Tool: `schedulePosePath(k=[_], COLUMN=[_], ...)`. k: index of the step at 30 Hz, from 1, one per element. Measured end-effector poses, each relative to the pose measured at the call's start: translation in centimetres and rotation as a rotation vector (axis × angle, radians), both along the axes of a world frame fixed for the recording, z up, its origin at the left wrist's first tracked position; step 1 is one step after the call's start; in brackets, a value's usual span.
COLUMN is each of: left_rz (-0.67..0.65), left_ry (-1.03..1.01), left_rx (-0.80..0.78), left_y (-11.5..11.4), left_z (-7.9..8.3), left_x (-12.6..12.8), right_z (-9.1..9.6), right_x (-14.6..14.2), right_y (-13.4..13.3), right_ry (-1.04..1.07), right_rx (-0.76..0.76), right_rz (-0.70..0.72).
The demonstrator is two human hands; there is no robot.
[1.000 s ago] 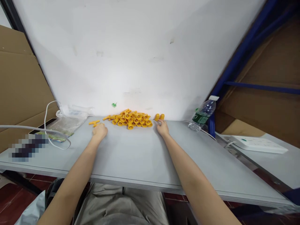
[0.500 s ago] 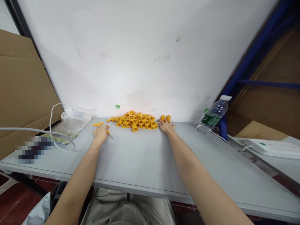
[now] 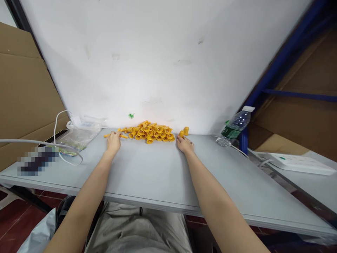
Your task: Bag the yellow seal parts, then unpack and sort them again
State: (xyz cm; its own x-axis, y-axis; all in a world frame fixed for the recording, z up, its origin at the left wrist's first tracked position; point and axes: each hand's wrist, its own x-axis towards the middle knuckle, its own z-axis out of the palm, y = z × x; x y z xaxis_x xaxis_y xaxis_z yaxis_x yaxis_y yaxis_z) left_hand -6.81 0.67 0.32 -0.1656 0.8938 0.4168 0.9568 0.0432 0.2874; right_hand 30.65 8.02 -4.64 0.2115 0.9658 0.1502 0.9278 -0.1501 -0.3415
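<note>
My left hand (image 3: 113, 141) is closed on a slim yellow rod with a metal end (image 3: 124, 136), which points right towards the heap. Left of that hand, the end of another yellow piece (image 3: 106, 136) sticks out. Beside it lies a heap of yellow plastic bell-shaped pieces (image 3: 150, 133) with stems, many with their hollow mouths facing me. To the right of the heap, my right hand (image 3: 185, 144) rests on the table with its fingers closed around a small yellow cap (image 3: 181, 134). Another yellow cap (image 3: 186, 130) stands just behind, near the wall.
The grey table (image 3: 150, 175) meets a white wall (image 3: 158, 63). On the left lie a clear plastic bag (image 3: 81, 135) and a white cable (image 3: 55, 130). A water bottle (image 3: 234, 127) leans at the right, near a blue frame (image 3: 243, 140) and a white power strip (image 3: 297, 163).
The rod in my left hand has swung up from pointing down towards me to nearly level. One yellow cap has come forward into my right hand, away from its neighbour.
</note>
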Motion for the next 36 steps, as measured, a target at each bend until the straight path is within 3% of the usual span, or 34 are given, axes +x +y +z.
schedulePosePath(k=[7,14,19,24,28,36], left_rz=[-0.252,-0.381,-0.401,-0.400,-0.380,-0.331], left_ry=[-0.054,-0.023,0.030,0.020,0.013,-0.004], left_rx=[0.135,0.102,0.102,0.124,0.110,0.083], left_y=[0.1,-0.6,-1.1,-1.0,-1.0,-1.2], left_z=[-0.8,-1.1,-0.8,-0.8,-0.8,-0.4], left_x=[1.7,3.5,3.8,3.7,3.6,3.2], right_z=[-0.3,3.9,6.0,6.0,5.7,5.4], right_x=[0.1,-2.4,-5.1,-6.5,-6.9,-6.5], right_y=[-1.8,-3.0,-4.4,-5.4,-5.5,-5.0], right_ry=[0.410,0.677,0.645,0.429,0.391,0.425], right_rx=[0.362,0.653,0.539,0.455,0.420,0.423], right_rz=[-0.098,0.153,0.522,0.786,0.828,0.761])
